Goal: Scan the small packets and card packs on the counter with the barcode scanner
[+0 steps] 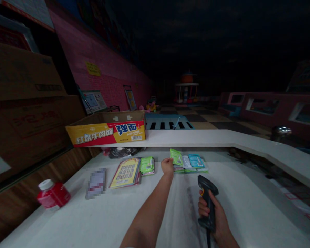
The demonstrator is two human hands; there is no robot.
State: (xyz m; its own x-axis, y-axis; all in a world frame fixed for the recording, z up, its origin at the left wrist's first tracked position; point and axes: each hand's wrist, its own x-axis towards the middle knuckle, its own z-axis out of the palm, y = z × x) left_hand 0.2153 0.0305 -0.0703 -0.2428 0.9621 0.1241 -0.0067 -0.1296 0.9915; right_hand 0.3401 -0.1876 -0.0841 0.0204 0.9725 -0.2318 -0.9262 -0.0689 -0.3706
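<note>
The left hand (167, 166) is closed in a pinch on the lower left edge of a green packet (176, 157), fingers curled in and thumb against it. This packet is just to the right of that hand, over the left end of a group of packets that lie flat on the white counter (90, 220), under the shelf (186, 137). A blue packet (196, 161) is on top of the group, to the right of the green one. The green packet's long axis runs mostly away from the person, its far end leaning slightly left.

The right hand (219, 217) is wrapped around the handle of a dark scanner (210, 208), its fingers showing on the left side. The scanner is nearer the person than the packets. Its handle runs lengthwise away from the person, with the cable (208, 238) leaving the near end; its head slants forward and left, the nose toward the packets' side.

Left of the left hand are another stack of green packets (146, 165) and, beside it, a yellow booklet (125, 173).
</note>
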